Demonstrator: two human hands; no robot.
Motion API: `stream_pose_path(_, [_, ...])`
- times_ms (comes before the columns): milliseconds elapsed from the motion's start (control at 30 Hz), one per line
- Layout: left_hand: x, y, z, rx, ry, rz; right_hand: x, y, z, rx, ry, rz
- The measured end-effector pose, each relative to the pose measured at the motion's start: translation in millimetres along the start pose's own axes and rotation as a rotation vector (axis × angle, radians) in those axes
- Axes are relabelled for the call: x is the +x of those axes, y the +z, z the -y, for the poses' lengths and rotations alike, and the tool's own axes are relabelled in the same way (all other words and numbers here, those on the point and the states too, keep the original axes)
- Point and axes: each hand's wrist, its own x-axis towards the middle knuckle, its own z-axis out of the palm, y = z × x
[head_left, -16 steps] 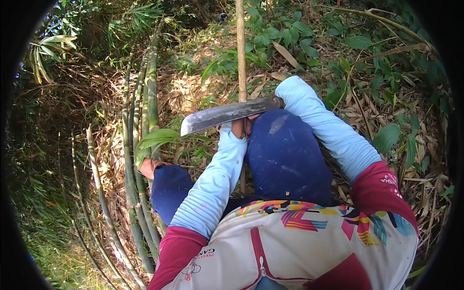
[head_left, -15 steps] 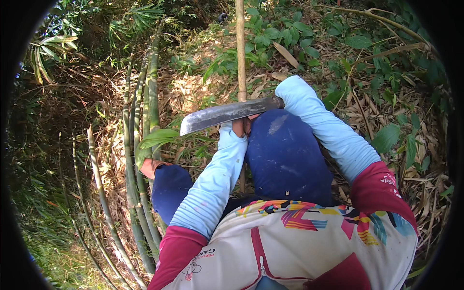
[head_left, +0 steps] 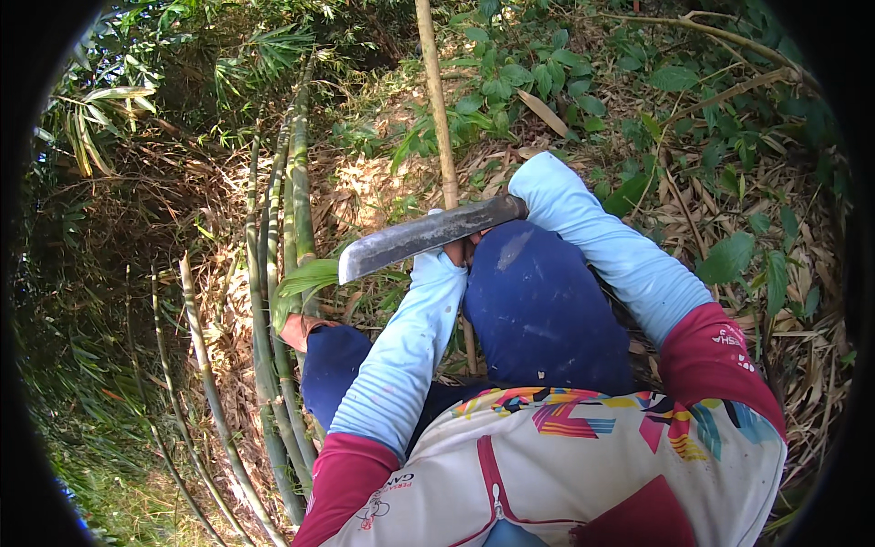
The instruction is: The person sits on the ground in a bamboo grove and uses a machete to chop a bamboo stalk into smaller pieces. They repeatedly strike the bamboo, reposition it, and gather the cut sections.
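Observation:
A machete (head_left: 410,241) with a dark, worn blade lies across the pole, its tip toward the left. Its handle end meets the cuff of my right light-blue sleeve (head_left: 547,182); the sleeve hides most of my right hand, which appears closed on the handle. Just under the blade, my left hand (head_left: 456,252) is wrapped round a slim tan bamboo pole (head_left: 437,109). The blade partly covers those fingers. From my left hand the pole rises away from me, and its lower end runs down beside my bent knee in blue trousers (head_left: 538,301).
Several green bamboo stalks (head_left: 262,337) stand to my left, near my orange-brown shoe (head_left: 301,330). Thinner stalks (head_left: 214,383) rise farther left. Leafy plants (head_left: 726,259) and a bent dry branch (head_left: 729,38) are on the right. Dry leaves cover the ground.
The far end of the pole has tilted to the left. The machete has come slightly lower and nearer to me. Both hands keep their hold.

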Motion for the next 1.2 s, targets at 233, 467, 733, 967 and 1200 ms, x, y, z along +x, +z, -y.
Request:
stream_pose_path(233, [14, -6, 22, 0.116, 0.026, 0.007, -5, -3, 3, -0.021, -0.053, -0.085])
stream_pose_path(467, [1, -1, -24, 0.516, 0.049, 0.05, -1, 8, -6, -0.002, -0.096, -0.126])
stream_pose_path(733, [11, -10, 9, 0.593, 0.343, -0.082, 4, 8, -8, 0.079, -0.119, -0.052])
stream_pose_path(967, [7, -10, 25, 0.592, 0.411, -0.139, 14, 7, -11, 0.057, -0.006, 0.203])
stream_pose_path(1200, [-12, 6, 9, 0.398, 0.312, -0.011, -2, -6, -12, 0.031, 0.137, 0.206])
